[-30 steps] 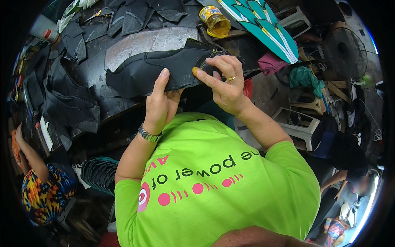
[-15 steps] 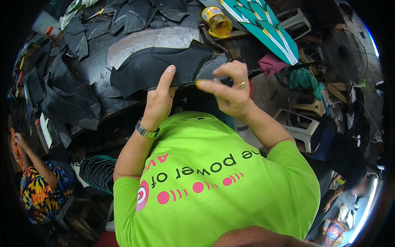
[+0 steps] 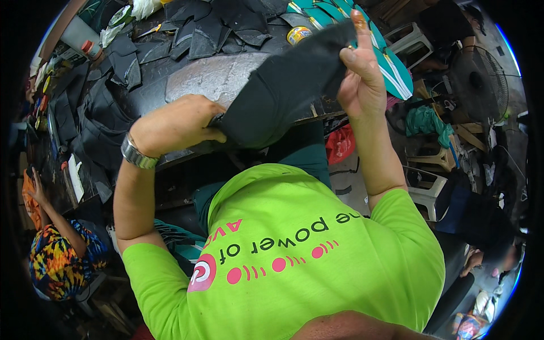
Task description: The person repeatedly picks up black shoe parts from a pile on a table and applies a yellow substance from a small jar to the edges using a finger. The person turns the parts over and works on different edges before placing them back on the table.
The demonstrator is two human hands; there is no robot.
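A black, curved, flexible cut panel [image 3: 283, 88] is lifted and tilted above the table, blurred by motion. Its lower left end is pinched by my left hand [image 3: 178, 124], which wears a metal watch. My right hand [image 3: 361, 76] grips the upper right end with the thumb. The index finger of that hand points up, its tip coated in something orange-yellow and shiny. Behind the panel stands a jar [image 3: 298, 35] with a yellow label, its lower part hidden. A grey worn slab [image 3: 207, 76] lies on the table under the panel.
Black cut pieces [image 3: 226, 25] lie along the table's far side, with more piled on the left [image 3: 105, 124]. Green sheets with white strips [image 3: 396, 73] are at the right. A fan [image 3: 479, 79] and stools [image 3: 428, 195] stand beyond. Another person [image 3: 65, 255] works at the lower left.
The panel has come up off the slab and tilted, right end high. My left hand moved left to its end; my right hand rose and took hold of the other end.
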